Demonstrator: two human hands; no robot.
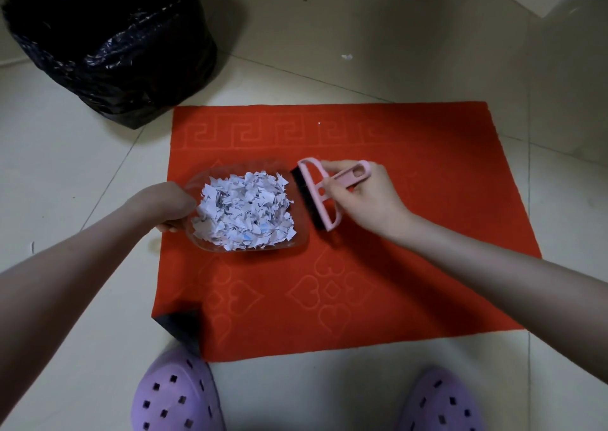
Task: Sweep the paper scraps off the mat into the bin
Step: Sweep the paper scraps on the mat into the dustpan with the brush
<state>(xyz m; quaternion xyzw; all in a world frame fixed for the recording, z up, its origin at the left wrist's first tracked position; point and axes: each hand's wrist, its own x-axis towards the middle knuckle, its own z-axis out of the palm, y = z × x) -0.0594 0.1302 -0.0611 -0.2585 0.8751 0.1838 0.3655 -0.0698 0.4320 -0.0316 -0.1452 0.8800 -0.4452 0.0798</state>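
Note:
A heap of white paper scraps [245, 210] fills a clear plastic dustpan [297, 238] lying on the left half of the red mat [378, 282]. My left hand [167, 205] grips the dustpan's handle at its left end. My right hand [365, 194] holds a pink hand brush [320, 194] by its handle, its black bristles standing against the dustpan's right edge. The bin [108, 42], lined with a black bag, stands on the floor at the back left, beyond the mat's corner. One tiny scrap [319, 123] lies near the mat's far border.
The mat's near left corner [179, 323] is folded over, showing a dark underside. My purple clogs [177, 394] stand on the tiled floor just in front of the mat. A small white scrap [346, 57] lies on the tiles behind the mat.

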